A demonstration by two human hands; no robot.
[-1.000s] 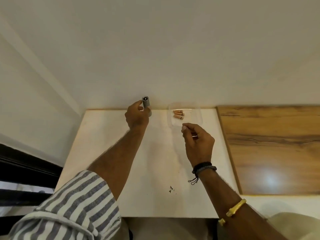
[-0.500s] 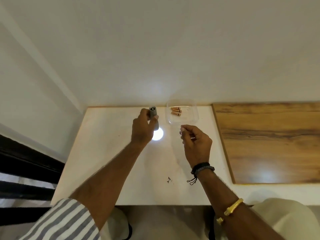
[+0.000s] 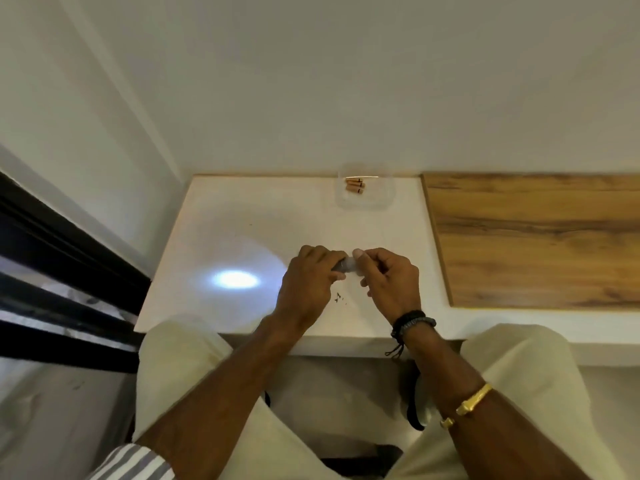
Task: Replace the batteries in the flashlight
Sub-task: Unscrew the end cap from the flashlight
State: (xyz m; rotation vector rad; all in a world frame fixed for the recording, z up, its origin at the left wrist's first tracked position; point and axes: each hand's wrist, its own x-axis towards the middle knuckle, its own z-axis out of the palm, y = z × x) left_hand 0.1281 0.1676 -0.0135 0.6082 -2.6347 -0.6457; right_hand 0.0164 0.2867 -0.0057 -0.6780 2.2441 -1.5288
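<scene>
Both hands now on the lit flashlight (image 3: 343, 264), frame centre.
Left hand (image 3: 308, 285) grips its body; right hand (image 3: 388, 282), apart a second ago, now pinches its tail end. Beam (image 3: 236, 279) has swung left; cap removal likely starting.

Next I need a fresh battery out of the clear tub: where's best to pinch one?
Pinch the nearest battery across its middle, coming from above through the clear tub's open top. The three lie flat, side by side, so their ends are crowded by the wall.
</scene>
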